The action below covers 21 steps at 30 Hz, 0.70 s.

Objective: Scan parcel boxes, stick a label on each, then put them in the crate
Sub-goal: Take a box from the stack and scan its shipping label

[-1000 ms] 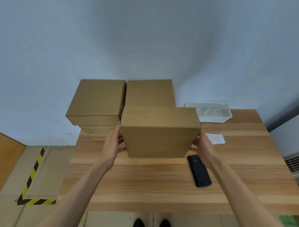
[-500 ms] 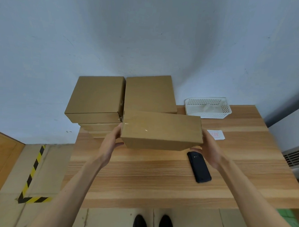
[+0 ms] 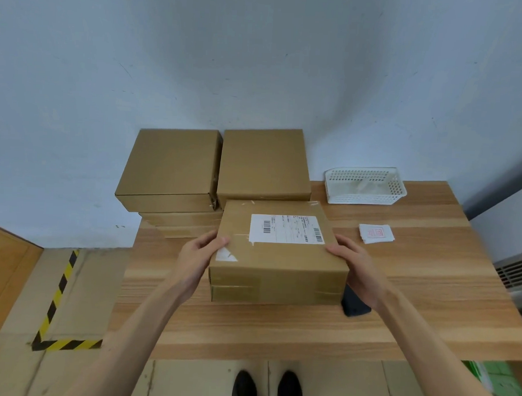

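Note:
I hold a brown parcel box [image 3: 277, 267] over the wooden table [image 3: 399, 293], its top face up and showing a white shipping label [image 3: 287, 229] with barcodes. My left hand [image 3: 202, 255] grips the box's left side, thumb on top. My right hand [image 3: 352, 264] grips the right side. A black scanner [image 3: 353, 305] lies on the table, half hidden under the box's right corner. A small pile of white labels with red print [image 3: 376, 233] lies to the right.
Two stacks of brown boxes stand at the table's back left: the left stack [image 3: 171, 170] and the right stack [image 3: 262, 165]. A white mesh basket [image 3: 365, 186] sits at the back right by the wall. Something green [image 3: 497, 378] shows on the floor at lower right.
The box has been turned over toward me and lowered nearer the table. Its labelled face, hidden before, now points up. Both hands kept their hold on its sides.

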### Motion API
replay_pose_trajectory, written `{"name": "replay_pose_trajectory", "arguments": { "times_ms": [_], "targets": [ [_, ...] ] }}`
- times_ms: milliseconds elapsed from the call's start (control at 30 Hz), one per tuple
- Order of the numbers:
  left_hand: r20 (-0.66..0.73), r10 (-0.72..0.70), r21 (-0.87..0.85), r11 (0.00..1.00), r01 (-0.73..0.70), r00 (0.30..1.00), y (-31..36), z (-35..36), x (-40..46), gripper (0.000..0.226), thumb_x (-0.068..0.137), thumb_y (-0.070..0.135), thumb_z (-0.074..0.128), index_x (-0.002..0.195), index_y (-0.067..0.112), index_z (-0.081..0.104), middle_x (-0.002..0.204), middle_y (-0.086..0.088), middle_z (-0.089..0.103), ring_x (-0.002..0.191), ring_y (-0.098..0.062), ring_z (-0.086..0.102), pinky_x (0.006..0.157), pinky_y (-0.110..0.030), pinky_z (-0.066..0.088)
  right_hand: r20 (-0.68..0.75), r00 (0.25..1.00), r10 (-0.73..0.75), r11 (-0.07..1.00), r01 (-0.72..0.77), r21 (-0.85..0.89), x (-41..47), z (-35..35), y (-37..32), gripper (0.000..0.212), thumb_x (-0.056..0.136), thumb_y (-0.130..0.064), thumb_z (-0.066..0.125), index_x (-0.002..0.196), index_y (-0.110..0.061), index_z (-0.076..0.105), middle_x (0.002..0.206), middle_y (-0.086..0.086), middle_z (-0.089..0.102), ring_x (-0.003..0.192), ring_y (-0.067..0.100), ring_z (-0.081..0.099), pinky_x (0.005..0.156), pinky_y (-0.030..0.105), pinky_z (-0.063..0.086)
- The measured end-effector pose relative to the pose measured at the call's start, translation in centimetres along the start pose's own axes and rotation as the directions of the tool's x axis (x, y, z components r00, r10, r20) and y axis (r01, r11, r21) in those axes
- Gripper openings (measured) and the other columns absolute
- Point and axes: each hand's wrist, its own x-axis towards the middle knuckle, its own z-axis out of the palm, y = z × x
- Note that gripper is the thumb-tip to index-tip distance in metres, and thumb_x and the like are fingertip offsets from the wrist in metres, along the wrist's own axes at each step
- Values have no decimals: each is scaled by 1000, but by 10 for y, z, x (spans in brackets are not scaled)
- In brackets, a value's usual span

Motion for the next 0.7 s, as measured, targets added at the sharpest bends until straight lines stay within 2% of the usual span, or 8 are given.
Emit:
{"name": "replay_pose_trajectory", "arguments": {
  "times_ms": [100,167,267,367,500,600,700],
  "targets": [
    [43,-3,-5,1000,3,999,-8,-1,-4,46,93,28,71,137,19,62,115,3,76,102,-13,73,83,-25,54,14,1000,-20,1000,20,10,-3,2,10,51,87,-20,71,137,-21,59,123,4,72,111,24,69,86,34,52],
    [57,-1,-15,1000,1,998,-12,-3,-4,52,92,31,72,142,28,57,119,6,74,106,-12,72,83,-27,55,-4,999,-34,999,34,7,-5,4,13,57,86,-21,72,140,-24,56,126,2,71,113,23,68,90,36,52],
    [80,-13,-6,1000,14,997,-21,-2,-5,59,93,32,71,146,42,48,128,13,69,111,-9,69,80,-28,55,-3,999,-44,996,43,-80,-6,8,18,67,87,-33,75,146,-42,45,131,-10,67,114,15,68,91,35,54],
    [92,-9,12,1000,8,996,-36,-3,-3,61,95,30,69,148,45,43,133,19,66,117,-7,66,88,-31,54,5,1000,1,987,0,-162,-6,10,29,77,86,-44,76,147,-58,31,130,-17,66,112,10,68,89,32,55],
    [81,-36,74,997,30,996,-53,-11,-1,63,89,34,75,144,42,45,130,5,69,111,-15,70,94,-44,56,-23,999,22,979,-26,-204,-8,5,40,80,84,-43,78,147,-58,31,128,-10,66,112,15,67,72,23,53],
    [30,-72,131,989,68,997,-57,-18,5,81,76,52,84,146,43,43,131,3,66,114,-16,67,97,-49,55,-4,1000,15,979,-15,-202,-7,-3,46,74,86,-32,78,144,-55,39,124,-12,70,104,9,70,67,19,55],
    [-62,-50,183,981,60,997,-56,-27,18,95,64,63,87,145,36,46,131,9,64,118,-12,63,103,-49,52,83,996,33,973,-13,-230,-3,-9,42,75,83,-22,81,144,-46,45,127,-10,70,110,9,69,77,20,56]
  ]
}}
